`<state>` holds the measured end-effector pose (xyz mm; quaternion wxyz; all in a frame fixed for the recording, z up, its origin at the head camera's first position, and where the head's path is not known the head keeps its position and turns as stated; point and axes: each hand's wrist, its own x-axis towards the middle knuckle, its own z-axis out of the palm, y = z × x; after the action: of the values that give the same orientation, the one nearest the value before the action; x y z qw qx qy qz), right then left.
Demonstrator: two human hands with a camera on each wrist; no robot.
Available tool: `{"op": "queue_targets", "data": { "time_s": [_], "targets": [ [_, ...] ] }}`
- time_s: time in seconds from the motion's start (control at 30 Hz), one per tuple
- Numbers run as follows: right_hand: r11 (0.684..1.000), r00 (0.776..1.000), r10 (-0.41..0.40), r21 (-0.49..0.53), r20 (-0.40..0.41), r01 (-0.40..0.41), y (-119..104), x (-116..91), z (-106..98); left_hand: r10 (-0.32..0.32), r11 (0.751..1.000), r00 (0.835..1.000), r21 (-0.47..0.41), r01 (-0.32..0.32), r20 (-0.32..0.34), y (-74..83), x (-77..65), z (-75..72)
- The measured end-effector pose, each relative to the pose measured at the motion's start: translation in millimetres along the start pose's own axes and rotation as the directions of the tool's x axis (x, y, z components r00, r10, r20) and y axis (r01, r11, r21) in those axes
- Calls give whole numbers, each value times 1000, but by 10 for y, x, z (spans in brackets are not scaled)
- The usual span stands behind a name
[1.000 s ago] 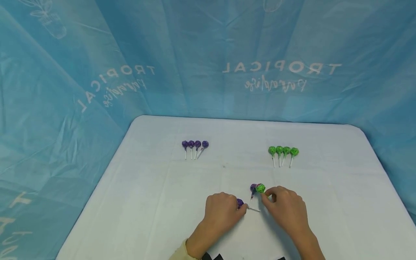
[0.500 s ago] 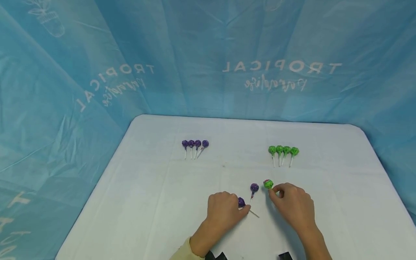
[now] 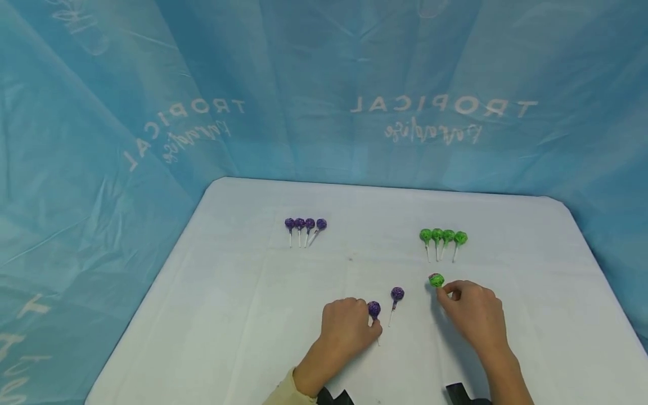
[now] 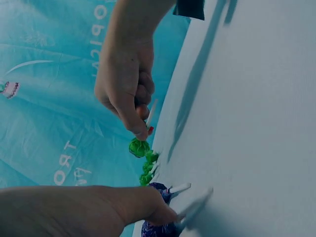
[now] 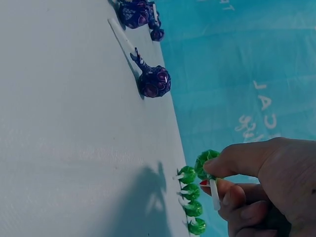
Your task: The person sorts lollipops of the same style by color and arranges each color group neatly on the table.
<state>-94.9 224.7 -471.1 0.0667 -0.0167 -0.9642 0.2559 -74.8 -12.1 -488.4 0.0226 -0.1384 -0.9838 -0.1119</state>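
My right hand (image 3: 473, 312) pinches a green lollipop (image 3: 436, 280) just under its candy head; in the right wrist view its white stick points down past the fingers. My left hand (image 3: 349, 326) grips a purple lollipop (image 3: 374, 309) by the stick between thumb and fingers, low over the white table. Right of that hand another purple lollipop (image 3: 397, 293) lies alone, its stick toward me. Beyond my right hand lies a row of several green lollipops (image 3: 442, 236), heads away from me.
A row of several purple lollipops (image 3: 305, 224) lies at the back left of the white table (image 3: 243, 315). Blue printed curtains (image 3: 304, 84) hang behind the table and along its left side.
My right hand has carried the green lollipop rightward and away from the loose purple one, toward the green row. The purple lollipop in my left hand has turned so its stick points toward me.
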Motion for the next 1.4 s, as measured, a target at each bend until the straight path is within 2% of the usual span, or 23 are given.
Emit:
{"op": "queue_targets", "data": {
  "time_s": [0.13, 0.23, 0.53, 0.7, 0.97, 1.3, 1.4],
  "targets": [
    [1000, 1000, -3, 6, -29, 4, 26, 24, -6, 7, 999, 1000, -36, -7, 2, 1, 9, -7],
    [1000, 999, 3, 7, -40, -2, 42, 37, -6, 3, 999, 1000, -37, -4, -24, 3, 18, -5],
    [1000, 1000, 17, 7, -21, -16, 93, 31, 46, -26, 1000, 998, -6, 26, -61, 47, 39, 12],
    [1000, 999, 23, 4, -33, -23, 118, 12, 54, -32, 999, 997, -29, 29, -76, 58, 76, 39],
    [998, 998, 59, -10, -4, -59, 175, 17, 78, -64, 997, 998, -47, 63, -20, -35, 74, 2],
    [997, 998, 64, -47, 12, -64, 208, 23, 70, -120, 980, 991, -152, 128, 58, -294, 125, -116],
    [998, 999, 46, -51, -21, -47, 208, 32, 76, -137, 974, 988, -172, 146, 68, -369, 147, -138]
  ]
}}
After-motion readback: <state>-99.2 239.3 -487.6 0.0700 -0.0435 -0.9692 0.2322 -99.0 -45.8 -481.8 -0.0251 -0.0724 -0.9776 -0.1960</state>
